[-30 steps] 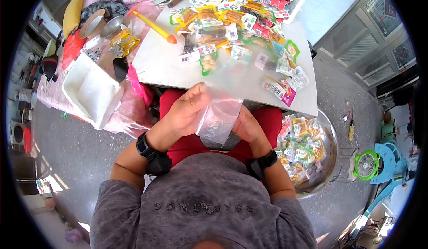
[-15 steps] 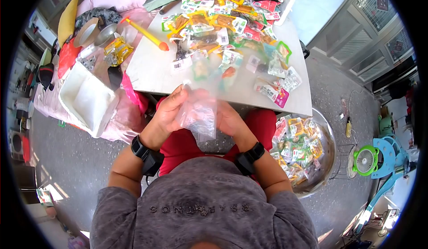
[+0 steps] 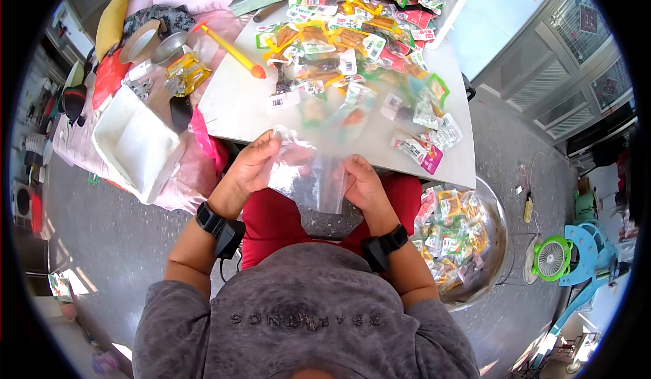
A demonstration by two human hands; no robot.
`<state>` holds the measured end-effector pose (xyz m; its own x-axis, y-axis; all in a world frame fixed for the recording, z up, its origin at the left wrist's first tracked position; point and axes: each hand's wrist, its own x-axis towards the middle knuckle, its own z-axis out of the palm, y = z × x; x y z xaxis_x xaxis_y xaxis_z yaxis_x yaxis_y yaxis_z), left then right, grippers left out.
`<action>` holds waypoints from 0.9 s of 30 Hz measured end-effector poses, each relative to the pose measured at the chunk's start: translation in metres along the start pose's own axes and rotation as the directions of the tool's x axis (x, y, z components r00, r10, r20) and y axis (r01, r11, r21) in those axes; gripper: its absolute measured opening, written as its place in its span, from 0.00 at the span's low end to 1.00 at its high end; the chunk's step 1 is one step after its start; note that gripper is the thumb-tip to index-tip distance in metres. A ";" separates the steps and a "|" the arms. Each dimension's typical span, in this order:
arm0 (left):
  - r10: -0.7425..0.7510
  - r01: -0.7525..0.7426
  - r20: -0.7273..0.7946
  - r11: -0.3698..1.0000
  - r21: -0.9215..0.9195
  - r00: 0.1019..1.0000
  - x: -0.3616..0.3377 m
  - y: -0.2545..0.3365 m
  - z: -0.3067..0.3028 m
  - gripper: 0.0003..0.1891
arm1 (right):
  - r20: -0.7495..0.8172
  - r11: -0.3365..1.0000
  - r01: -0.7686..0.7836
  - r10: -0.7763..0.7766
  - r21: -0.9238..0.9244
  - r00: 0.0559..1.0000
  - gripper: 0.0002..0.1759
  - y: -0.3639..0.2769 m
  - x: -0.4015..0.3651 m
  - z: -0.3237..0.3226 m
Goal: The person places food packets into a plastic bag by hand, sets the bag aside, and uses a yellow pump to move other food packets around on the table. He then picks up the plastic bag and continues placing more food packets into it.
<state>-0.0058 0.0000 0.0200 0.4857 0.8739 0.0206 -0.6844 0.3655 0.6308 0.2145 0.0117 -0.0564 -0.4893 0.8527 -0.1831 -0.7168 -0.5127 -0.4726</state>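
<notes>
A clear plastic bag (image 3: 308, 175) is held between the left hand (image 3: 249, 168) and the right hand (image 3: 363, 185). The fingers of each hand are closed on one edge of it, just at the near edge of the bench (image 3: 234, 104). Whether anything is inside cannot be made out. Snack packets (image 3: 352, 36) are heaped on the far bench, and more are seen in a metal basin (image 3: 498, 219) at the right.

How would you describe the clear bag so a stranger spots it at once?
Find the white table heaped with bright snack packets. Below its near edge, the left hand and right hand hold a clear bag. Unlike the packets, it is see-through and unprinted.
</notes>
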 end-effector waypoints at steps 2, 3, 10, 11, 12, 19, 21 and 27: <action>-0.002 0.008 -0.106 0.999 0.048 0.994 -0.002 0.008 -0.028 0.15 | -0.087 0.995 0.062 -0.068 -0.074 0.994 0.03 -0.007 0.005 0.000; 0.014 0.008 -0.244 0.996 0.089 0.970 -0.004 0.013 -0.029 0.12 | -0.086 0.988 0.081 -0.093 -0.134 0.992 0.03 -0.008 0.009 0.000; 0.617 0.288 -0.410 0.292 0.912 0.672 0.004 0.017 -0.143 0.08 | -0.193 0.863 0.118 -0.240 -0.491 0.951 0.04 0.015 0.054 0.006; 0.750 0.368 -0.258 0.021 0.929 0.609 0.006 0.015 -0.140 0.09 | -0.232 0.849 0.101 -0.254 -0.519 0.939 0.04 0.021 0.061 0.009; 0.836 0.393 0.054 -0.312 0.865 0.545 0.008 0.013 -0.134 0.13 | -0.242 0.848 0.095 -0.254 -0.521 0.937 0.05 0.027 0.067 0.008; 0.388 0.101 -0.087 -0.016 0.995 0.918 0.022 -0.041 -0.065 0.20 | -0.216 0.844 0.067 -0.212 -0.532 0.953 0.05 0.047 0.084 0.021; 0.364 0.153 -0.144 0.003 0.988 0.920 0.026 -0.049 -0.066 0.17 | -0.200 0.817 0.117 -0.274 -0.565 0.941 0.06 0.053 0.088 0.015; 0.338 0.142 -0.158 0.070 0.987 0.928 0.036 -0.054 -0.076 0.10 | -0.178 0.780 0.096 -0.257 -0.618 0.950 0.09 0.046 0.087 0.012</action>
<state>0.0076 0.0360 -0.0720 0.1337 0.9849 0.1100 0.5578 -0.1665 0.8131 0.1330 0.0612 -0.0840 -0.1920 0.9596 -0.2057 -0.2991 -0.2569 -0.9190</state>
